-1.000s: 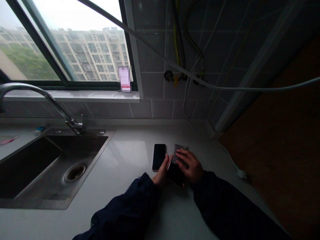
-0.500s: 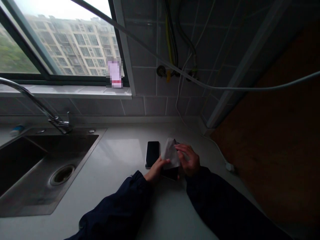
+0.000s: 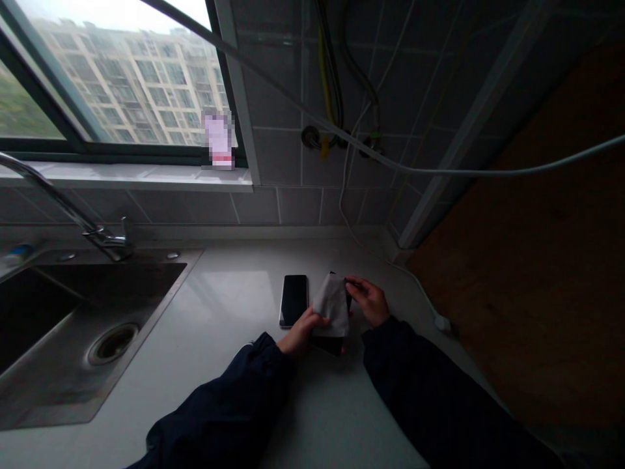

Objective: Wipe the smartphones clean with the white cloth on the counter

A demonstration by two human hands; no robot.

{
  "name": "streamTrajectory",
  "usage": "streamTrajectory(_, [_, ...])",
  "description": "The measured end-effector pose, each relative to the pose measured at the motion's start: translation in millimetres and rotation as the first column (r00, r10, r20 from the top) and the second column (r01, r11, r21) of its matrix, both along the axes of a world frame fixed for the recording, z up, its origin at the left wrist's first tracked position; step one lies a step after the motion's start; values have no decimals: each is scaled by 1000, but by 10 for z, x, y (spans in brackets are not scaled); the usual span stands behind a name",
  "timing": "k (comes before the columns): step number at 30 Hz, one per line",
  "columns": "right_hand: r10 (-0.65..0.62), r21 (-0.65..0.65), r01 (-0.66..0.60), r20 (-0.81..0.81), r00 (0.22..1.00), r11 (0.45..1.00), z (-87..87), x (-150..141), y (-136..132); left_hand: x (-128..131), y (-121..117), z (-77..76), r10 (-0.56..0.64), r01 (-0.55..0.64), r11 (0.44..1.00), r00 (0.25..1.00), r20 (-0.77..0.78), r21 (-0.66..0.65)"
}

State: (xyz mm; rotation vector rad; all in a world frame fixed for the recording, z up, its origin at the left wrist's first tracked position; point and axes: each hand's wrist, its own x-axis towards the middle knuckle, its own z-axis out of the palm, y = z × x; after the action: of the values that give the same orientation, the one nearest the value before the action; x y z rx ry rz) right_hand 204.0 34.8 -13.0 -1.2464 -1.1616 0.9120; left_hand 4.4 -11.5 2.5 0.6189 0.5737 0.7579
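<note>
My left hand [image 3: 300, 332] is closed around a dark phone [image 3: 328, 345], its thumb lying over a thin grey cloth [image 3: 331, 306]. The cloth covers most of that phone, and only the phone's lower end and bits of its upper and right edges show. At the cloth's upper right corner, the fingers of my right hand [image 3: 370, 303] are pinched together on the fabric. A second phone [image 3: 293, 301], black screen up, lies flat on the counter just left of the held one. The fingers under the held phone are mostly hidden.
A steel sink [image 3: 146, 339] with a chrome faucet [image 3: 105, 241] is at the left of the white counter [image 3: 229, 306]. A white cable [image 3: 420, 283] with a plug runs along the right side. Another cable [image 3: 439, 172] crosses the view in front of the wall.
The grey cloth, earlier bunched under my right fingers at the phone's upper part, now lies spread across it. My right hand has shifted to the cloth's corner. The view has turned slightly right.
</note>
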Motion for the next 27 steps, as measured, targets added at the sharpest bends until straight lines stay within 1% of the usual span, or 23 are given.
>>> streamTrajectory(2, [27,-38,-29,-58,998,999,-13,8,12,-6,1,-9,17,-17,1000,1000,-8,-11])
streamTrajectory(5, [30,-71,-40,-133,991,997,-32,10,26,-13,3,-24,41,-41,999,999,-9,-32])
streamTrajectory(7, [25,-91,-41,-172,985,995,-39,10,29,-16,8,-38,51,-51,998,999,14,-40])
streamTrajectory(11, [16,-124,-44,-219,976,991,-44,17,23,-19,24,-81,33,-28,998,996,78,-58])
streamTrajectory(16, [-18,-144,-17,-240,971,989,-48,38,18,-17,33,-101,45,-39,996,996,76,-82])
streamTrajectory(21, [-50,-165,10,-243,969,986,-30,59,12,-9,22,-48,87,-83,994,995,51,-71])
streamTrajectory(27, [-139,-150,107,-219,966,983,-4,65,10,-21,14,-18,104,-102,994,994,45,-47])
